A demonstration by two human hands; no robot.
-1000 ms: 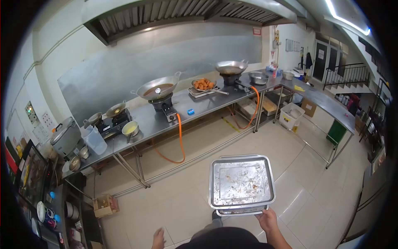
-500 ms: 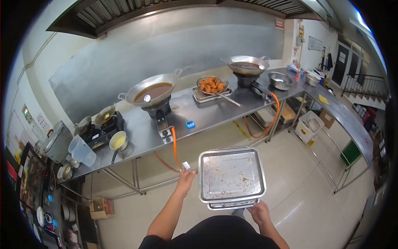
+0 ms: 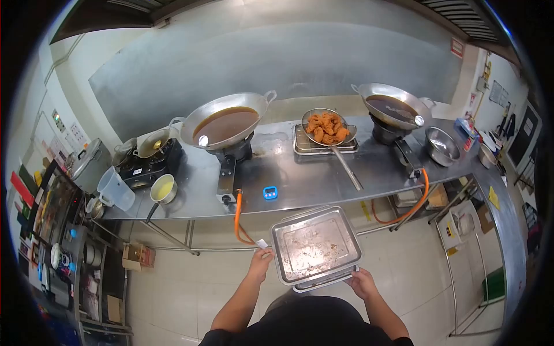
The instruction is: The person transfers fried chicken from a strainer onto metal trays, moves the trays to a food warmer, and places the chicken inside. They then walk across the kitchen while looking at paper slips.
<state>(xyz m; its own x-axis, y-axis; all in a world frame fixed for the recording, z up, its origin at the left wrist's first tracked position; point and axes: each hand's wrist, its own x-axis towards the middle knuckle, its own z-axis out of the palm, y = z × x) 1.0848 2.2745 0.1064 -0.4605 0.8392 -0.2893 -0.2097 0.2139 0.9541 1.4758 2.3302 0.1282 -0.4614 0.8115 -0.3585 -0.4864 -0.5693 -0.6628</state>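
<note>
A stack of metal trays (image 3: 316,245) is held in front of my body, just short of the counter edge. Brown crumbs and greasy marks dot the top tray, and the rim of another shows beneath it. My left hand (image 3: 261,265) is closed at the stack's left edge, with some fingers hidden by the tray. At the lower right corner, my right hand (image 3: 362,284) grips the lower tray's rim. Beyond the trays, fried chicken pieces (image 3: 326,128) lie in a long-handled strainer (image 3: 347,170) resting on a rack over a tray (image 3: 300,147).
Two large woks of brown oil, one left (image 3: 225,124) and one right (image 3: 392,106), stand on burners along the steel counter (image 3: 311,179). Nearby are a blue timer (image 3: 270,192), a saucepan (image 3: 164,189), a plastic jug (image 3: 117,190) and a steel bowl (image 3: 442,146). An orange hose (image 3: 238,222) hangs below the counter.
My view has moved closer to the counter and turned slightly. The tray stack has come nearer to the counter edge and tilted a little, with both hands still at it.
</note>
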